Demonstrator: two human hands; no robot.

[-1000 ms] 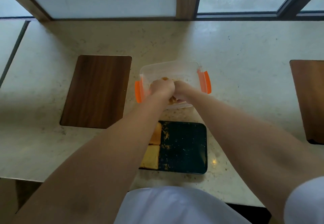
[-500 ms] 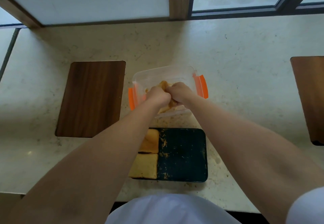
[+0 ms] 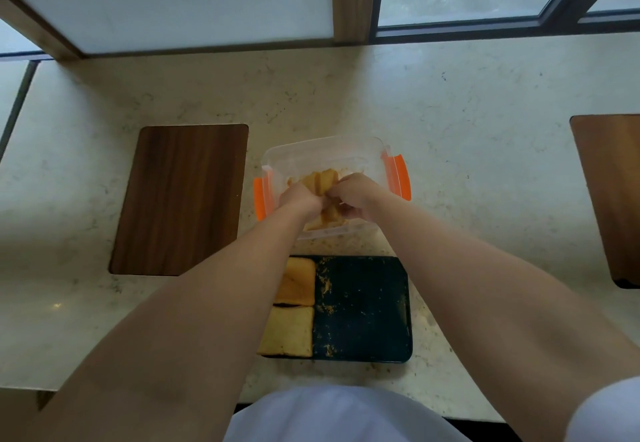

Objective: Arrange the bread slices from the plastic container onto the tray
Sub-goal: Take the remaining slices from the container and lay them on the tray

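Note:
A clear plastic container (image 3: 323,150) with orange side clips stands on the pale stone counter. Both hands reach into it. My left hand (image 3: 300,198) and my right hand (image 3: 355,194) are closed together on golden bread slices (image 3: 320,178), lifted a little within the container. In front of the container lies a dark tray (image 3: 363,306) speckled with crumbs. Two bread slices lie in its left column, one at the far end (image 3: 299,285) and one at the near end (image 3: 287,332). My left forearm hides the tray's left edge.
A dark wooden board (image 3: 180,199) lies to the left of the container. Another wooden board (image 3: 609,195) sits at the right edge of view. Window frames run along the back of the counter. The counter's near edge is just below the tray.
Both hands have risen slightly inside the container, and more of the bread slices shows between them. The camera has tilted down a little.

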